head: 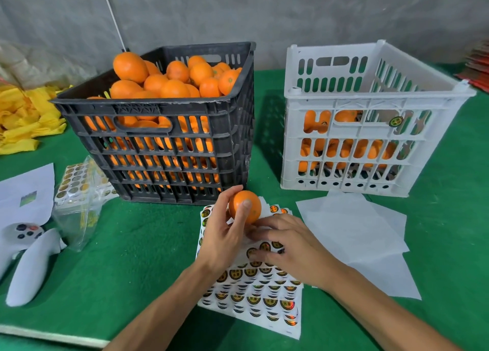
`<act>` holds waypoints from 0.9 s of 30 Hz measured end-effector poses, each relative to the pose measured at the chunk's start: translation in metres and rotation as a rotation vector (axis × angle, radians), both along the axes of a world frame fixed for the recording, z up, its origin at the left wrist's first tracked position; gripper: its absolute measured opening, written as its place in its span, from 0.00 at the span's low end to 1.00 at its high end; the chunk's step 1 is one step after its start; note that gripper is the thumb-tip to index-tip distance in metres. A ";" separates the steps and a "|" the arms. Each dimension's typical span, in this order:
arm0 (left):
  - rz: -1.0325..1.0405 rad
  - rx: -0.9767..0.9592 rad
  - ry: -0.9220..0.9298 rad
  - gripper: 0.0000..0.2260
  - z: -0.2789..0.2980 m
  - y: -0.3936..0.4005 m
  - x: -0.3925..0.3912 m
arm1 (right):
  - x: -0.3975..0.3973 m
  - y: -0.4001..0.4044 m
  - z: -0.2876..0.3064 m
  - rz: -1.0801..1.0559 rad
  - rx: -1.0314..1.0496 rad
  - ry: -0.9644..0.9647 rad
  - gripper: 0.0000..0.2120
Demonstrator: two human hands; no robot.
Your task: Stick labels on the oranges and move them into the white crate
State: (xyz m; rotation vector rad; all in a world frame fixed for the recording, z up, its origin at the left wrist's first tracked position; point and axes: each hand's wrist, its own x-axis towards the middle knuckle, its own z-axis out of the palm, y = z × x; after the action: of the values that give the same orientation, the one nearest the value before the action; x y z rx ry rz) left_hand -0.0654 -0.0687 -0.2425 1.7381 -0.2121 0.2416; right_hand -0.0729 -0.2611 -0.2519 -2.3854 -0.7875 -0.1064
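Orange in hand: one orange (pixel 244 207) sits in the left hand (pixel 225 234), held up just above the label sheets, in front of the black crate.
Left hand: fingers and thumb curl round the orange, thumb lying across its front face.
Right hand (pixel 288 247): lies palm down on the label sheets, fingers bent at a row of stickers just below the orange; whether it pinches a label cannot be told (the fingertips are blurred).
Label sheets (pixel 254 297): a fanned stack of white sheets with round gold and black stickers, flat on the green table cover (pixel 148 244) under both hands.
Black crate (pixel 169 133): stands behind and left of the hands, heaped above its rim with oranges (pixel 169 80).
White crate (pixel 370 123): stands to the right of the black crate, apart from it; a low layer of oranges shows through its slotted front wall, and one round sticker (pixel 395 121) is stuck on that wall.
White paper (pixel 365 234): blank sheets lie overlapped in front of the white crate, right of the label sheets.
Plastic bag (pixel 79 205): a clear bag holding more sticker sheets lies left of the black crate.
Controller (pixel 23 255): a white handheld device with dark buttons rests at the left edge of the table.
Yellow foam netting (pixel 26 120): a heap at the far left.
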 end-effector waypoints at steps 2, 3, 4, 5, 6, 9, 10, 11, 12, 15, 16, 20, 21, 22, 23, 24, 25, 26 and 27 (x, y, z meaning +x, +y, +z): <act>0.012 -0.014 0.007 0.17 -0.001 -0.003 0.000 | 0.002 0.000 0.002 -0.009 -0.023 -0.011 0.20; 0.018 -0.025 0.006 0.17 -0.002 -0.003 0.000 | 0.002 0.000 0.003 -0.007 -0.020 -0.003 0.19; 0.022 -0.030 0.000 0.16 -0.002 -0.001 0.000 | 0.002 0.000 0.004 -0.001 -0.009 0.007 0.18; 0.025 -0.027 -0.005 0.16 -0.002 0.001 0.000 | 0.002 0.000 0.004 0.010 0.010 0.015 0.17; 0.025 -0.019 -0.004 0.16 -0.002 0.003 0.000 | 0.003 0.000 0.003 0.025 0.038 0.025 0.16; 0.005 -0.004 0.040 0.17 -0.002 0.004 0.001 | 0.008 -0.002 0.006 0.035 0.176 0.136 0.13; 0.001 0.004 0.049 0.16 -0.002 0.003 0.001 | 0.009 -0.004 0.007 0.035 0.203 0.163 0.13; -0.004 0.005 0.057 0.15 -0.002 0.003 0.001 | 0.010 -0.007 0.008 0.041 0.214 0.168 0.12; -0.014 -0.006 0.066 0.14 -0.002 0.003 0.001 | 0.009 -0.010 0.008 0.052 0.215 0.159 0.12; -0.030 -0.050 0.097 0.14 -0.002 0.003 0.002 | 0.006 -0.019 0.006 0.070 0.201 0.140 0.12; -0.026 -0.051 0.101 0.15 -0.001 0.004 0.002 | 0.005 -0.020 0.005 0.069 0.193 0.139 0.12; -0.020 -0.058 0.111 0.15 -0.001 0.005 0.005 | 0.003 -0.018 0.007 0.083 0.132 0.066 0.09; -0.018 -0.054 0.108 0.15 -0.002 0.005 0.005 | 0.003 -0.016 0.008 0.089 0.107 0.036 0.08; -0.019 -0.047 0.103 0.15 -0.003 0.006 0.005 | 0.002 -0.015 0.009 0.093 0.082 0.010 0.08; -0.024 -0.039 0.097 0.15 -0.004 0.006 0.005 | 0.001 -0.013 0.010 0.090 0.066 -0.009 0.08; -0.033 -0.023 0.086 0.16 -0.004 0.006 0.005 | 0.000 -0.012 0.012 0.080 0.061 -0.022 0.08; -0.042 0.007 0.071 0.17 -0.004 0.007 0.005 | 0.000 -0.010 0.013 0.066 0.068 -0.024 0.07; -0.047 0.052 0.050 0.19 -0.004 0.008 0.005 | 0.000 -0.008 0.014 0.052 0.084 -0.016 0.06; -0.050 0.104 0.026 0.21 -0.004 0.009 0.006 | 0.000 -0.005 0.015 0.040 0.111 -0.001 0.04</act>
State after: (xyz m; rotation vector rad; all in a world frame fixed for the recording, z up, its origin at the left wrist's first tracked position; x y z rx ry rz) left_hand -0.0598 -0.0600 -0.2469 1.8359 -0.2527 0.1737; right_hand -0.0730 -0.2664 -0.2367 -2.2636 -0.8087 -0.1315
